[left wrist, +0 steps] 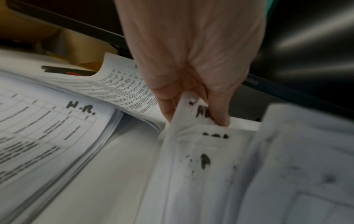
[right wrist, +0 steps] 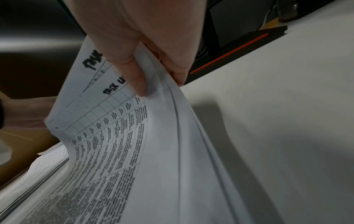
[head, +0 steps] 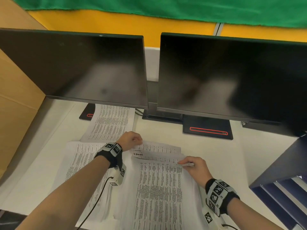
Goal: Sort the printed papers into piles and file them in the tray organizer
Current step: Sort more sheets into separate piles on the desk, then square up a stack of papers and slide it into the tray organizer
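A stack of printed papers lies in front of me on the white desk. My left hand pinches the far left corner of its top sheets, which bear handwritten marks. My right hand pinches the far right edge of several lifted sheets, thumb on top and fingers underneath; "TASK" is handwritten on them. The sheets curl up towards me. A pile marked "H.R." lies to the left. Another pile sits further back. The dark blue tray organizer stands at the right edge.
Two dark monitors stand across the back, their black bases on the desk. A cardboard panel borders the left side. A black cable hangs from my left wrist over the papers.
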{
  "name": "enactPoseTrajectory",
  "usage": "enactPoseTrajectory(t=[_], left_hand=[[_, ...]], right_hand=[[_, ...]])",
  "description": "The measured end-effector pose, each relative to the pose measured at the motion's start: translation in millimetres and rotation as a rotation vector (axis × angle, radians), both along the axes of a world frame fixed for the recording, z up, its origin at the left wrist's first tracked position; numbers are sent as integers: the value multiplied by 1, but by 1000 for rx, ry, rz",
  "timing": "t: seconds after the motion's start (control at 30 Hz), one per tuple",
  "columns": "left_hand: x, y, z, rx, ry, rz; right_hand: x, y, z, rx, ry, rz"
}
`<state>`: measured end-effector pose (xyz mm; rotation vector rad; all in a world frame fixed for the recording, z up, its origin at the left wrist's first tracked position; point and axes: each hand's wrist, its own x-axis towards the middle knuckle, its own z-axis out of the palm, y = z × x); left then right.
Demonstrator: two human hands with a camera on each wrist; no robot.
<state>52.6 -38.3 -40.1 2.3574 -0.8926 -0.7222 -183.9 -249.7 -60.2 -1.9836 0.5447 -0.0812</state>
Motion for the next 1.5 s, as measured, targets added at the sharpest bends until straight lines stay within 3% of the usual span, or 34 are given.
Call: enactPoseTrajectory(t=[0.1, 0.2, 0.33, 0.4, 0.47, 0.57, 0.67, 0.77, 0.83, 1.0, 1.17, 1.37, 1.5], left_hand=[[-4, 3, 0, -8, 109, -30], [-8, 3, -1, 114, 215, -40], [-16, 2, -7, 60, 62, 37], [-22, 0, -8, -67, 84, 152], [-27, -1, -11, -127, 112, 238], [-41, -3, -8, -118, -61, 346], [-66, -27, 24, -309, -60, 281], [-85, -69, 76, -541, 218, 136], [-84, -92, 100, -706, 337, 141], [-92, -128, 129, -975, 259, 256], [-122, -155, 113, -1003, 282, 219], [-148, -173, 66, -841, 294, 242], [-147, -182, 56, -791, 353, 274]], right_hand=[[0, 0, -1, 18, 32, -23], [1, 0, -4, 84, 61, -61], [1, 1, 0, 99, 67, -156], [-4, -3, 17, 118, 23, -241], [-11, -12, 46, 258, -48, -292], [-28, -29, 99, 321, -226, -362], [-38, -43, 142, 239, -393, -440], [-37, -45, 172, 249, -514, -435], [-35, -43, 189, 264, -594, -440], [-39, -38, 215, 211, -742, -527], [-45, -37, 194, 226, -769, -626], [-43, -60, 112, 361, -507, -839], [-40, -73, 93, 468, -442, -965]])
